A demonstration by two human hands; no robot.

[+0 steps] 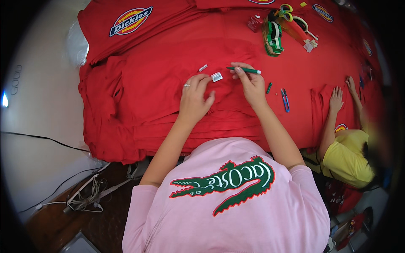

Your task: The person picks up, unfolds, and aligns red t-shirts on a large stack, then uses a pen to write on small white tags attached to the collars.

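My right hand (pixel 252 89) pinches a green marker pen (pixel 247 70) above the red cloth, its dark end pointing left and its pale end right. My left hand (pixel 194 98) rests on a red garment (pixel 156 84), thumb spread from the fingers. Its fingertips reach the edge of a small white printed label (pixel 217 76); whether they press on it I cannot tell. Just beyond lies a narrow white strip (pixel 203 67). To the right of my right hand are a small green piece like a pen cap (pixel 269 87) and blue thread snips (pixel 286 100).
A green tape dispenser (pixel 273 39), tape rolls (pixel 287 12) and a small red bottle (pixel 255 22) stand at the far right. Red garments with round emblems (pixel 131 20) cover the table. A co-worker in a yellow shirt (pixel 348 162) works at right. Cables (pixel 86 196) hang at lower left.
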